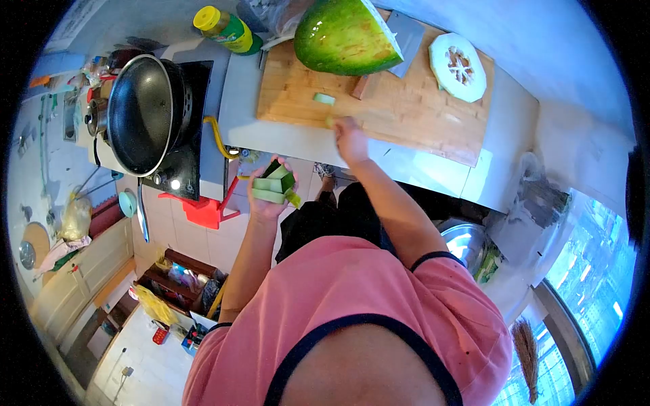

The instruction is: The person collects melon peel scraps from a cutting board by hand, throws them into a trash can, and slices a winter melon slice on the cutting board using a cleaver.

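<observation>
Kitchen counter (284,140), wooden cutting board (416,118) on top, bearing large melon chunk (342,40), knife (406,42), seeded slice (458,66), small pale strip (323,99). Cupping stacked green-skinned pieces (273,184) in left hand (267,208), fingers curled around, off the board's near side. Reaching to near edge with right hand (351,143), fingers bunched at small green bit (330,122); can't tell if pinched.

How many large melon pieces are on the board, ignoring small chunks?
2: a green-skinned piece at the far edge of the cutting board, and a pale slice with a seedy middle at right. More could be hidden behind the first.
</observation>
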The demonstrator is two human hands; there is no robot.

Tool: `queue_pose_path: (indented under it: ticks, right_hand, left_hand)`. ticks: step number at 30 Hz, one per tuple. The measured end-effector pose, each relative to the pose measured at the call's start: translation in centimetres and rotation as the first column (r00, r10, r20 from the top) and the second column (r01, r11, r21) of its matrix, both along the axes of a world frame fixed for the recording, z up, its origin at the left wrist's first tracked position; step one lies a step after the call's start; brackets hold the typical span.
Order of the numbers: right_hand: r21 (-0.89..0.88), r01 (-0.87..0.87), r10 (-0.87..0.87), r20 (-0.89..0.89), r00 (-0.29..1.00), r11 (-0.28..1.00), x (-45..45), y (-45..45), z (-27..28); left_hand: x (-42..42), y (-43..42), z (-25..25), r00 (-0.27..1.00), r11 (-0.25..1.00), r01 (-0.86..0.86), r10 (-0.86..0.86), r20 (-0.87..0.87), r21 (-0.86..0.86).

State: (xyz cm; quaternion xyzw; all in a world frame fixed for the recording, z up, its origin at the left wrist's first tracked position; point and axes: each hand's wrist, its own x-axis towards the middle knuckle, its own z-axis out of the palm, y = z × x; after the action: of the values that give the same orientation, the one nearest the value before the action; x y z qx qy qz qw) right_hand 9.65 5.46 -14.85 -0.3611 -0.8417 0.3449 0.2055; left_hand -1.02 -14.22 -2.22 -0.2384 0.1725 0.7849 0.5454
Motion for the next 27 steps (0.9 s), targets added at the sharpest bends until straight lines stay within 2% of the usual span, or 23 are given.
queue_pose_path:
  ticks: [1, 2, 3, 6, 8, 10, 12, 15, 17, 19, 20, 22, 23, 24, 25, 26, 27]
  right_hand:
    - [-0.109, 0.088, -0.098, -0.091, 0.991, 0.99, 1.8, 1.3, 0.1]
    - [-0.025, 0.23, -0.232, -0.129, 0.964, 0.973, 3.5, 2.4, 1.0]
    - [-0.01, 0.298, -0.295, -0.188, 0.937, 0.954, 6.0, 4.0, 0.8]
    - [-0.089, 0.516, -0.506, 0.112, 0.855, 0.852, 10.0, 5.5, 3.6]
    - [-0.022, 0.474, -0.474, -0.006, 0.88, 0.88, 9.6, 4.7, 0.8]
    - [0.069, 0.401, -0.399, -0.033, 0.916, 0.914, 6.4, 3.2, -0.1]
    - [-0.018, 0.382, -0.382, -0.089, 0.92, 0.924, 2.3, 1.1, -0.6]
    - [0.107, 0.301, -0.292, -0.088, 0.952, 0.948, -2.7, -1.6, 0.3]
    - [0.012, 0.246, -0.244, -0.091, 0.966, 0.969, -5.3, -3.5, 0.1]
    - [-0.066, 0.108, -0.102, 0.092, 0.991, 0.992, -7.4, -6.2, -2.0]
    - [-0.072, 0.124, -0.117, 0.089, 0.989, 0.99, -7.9, -7.5, -1.7]
    - [-0.065, 0.005, -0.023, -0.283, 0.959, 0.998, -8.6, -9.1, 0.0]
    - [-0.055, 0.006, -0.021, -0.289, 0.957, 0.998, -8.7, -8.6, 1.4]
    - [-0.391, 0.011, -0.143, -0.308, 0.941, 0.92, -8.1, -8.3, 3.5]
    - [-0.685, 0.009, -0.27, -0.275, 0.923, 0.729, -7.2, -8.2, 5.0]
    - [-0.681, 0.014, -0.268, -0.27, 0.925, 0.732, -5.9, -7.3, 5.6]
    - [-0.892, -0.057, -0.411, -0.263, 0.873, 0.448, -4.1, -5.5, 6.0]
  left_hand:
    - [-0.3, -0.3, -0.2, 1.0, 1.0, 0.0, 0.0, 0.008, 0.003]
    - [-0.7, -0.6, -0.5, 1.0, 1.0, 0.0, 0.0, 0.014, 0.018]
    - [-1.1, -0.9, -0.8, 1.0, 0.999, -0.001, 0.0, 0.019, 0.033]
    - [-1.6, -1.7, -1.2, 0.999, 1.0, -0.002, 0.002, 0.035, -0.012]
    - [-1.8, -2.1, -1.8, 0.999, 1.0, 0.009, -0.009, 0.044, -0.005]
    - [-1.9, -2.8, -1.9, 0.999, 1.0, 0.018, -0.018, 0.049, -0.007]
    - [-1.9, -2.9, -1.5, 0.997, 1.0, 0.028, -0.028, 0.065, 0.002]
    - [-2.2, -3.4, -0.9, 0.999, 1.0, 0.023, -0.023, 0.045, -0.004]
    - [-2.4, -4.2, -0.6, 1.0, 0.999, 0.021, -0.021, 0.018, -0.039]
    - [-2.8, -4.4, -0.6, 1.0, 0.998, 0.027, -0.028, -0.012, -0.064]
    - [-3.1, -4.9, -0.9, 0.999, 0.998, 0.038, -0.039, -0.02, -0.047]
    - [-4.1, -4.9, -0.7, 0.997, 0.998, 0.067, -0.067, -0.038, -0.023]
    - [-4.2, -4.9, -0.3, 0.996, 0.998, 0.054, -0.056, -0.07, -0.022]
    - [-4.0, -5.3, -0.1, 0.995, 0.999, 0.04, -0.042, -0.09, -0.03]
    - [-3.9, -5.4, -0.2, 0.993, 0.999, 0.037, -0.039, -0.111, -0.02]
    - [-4.1, -5.5, -0.7, 0.994, 0.999, 0.037, -0.038, -0.104, -0.015]
    - [-4.4, -5.4, -1.5, 0.997, 0.998, 0.06, -0.06, -0.052, 0.009]
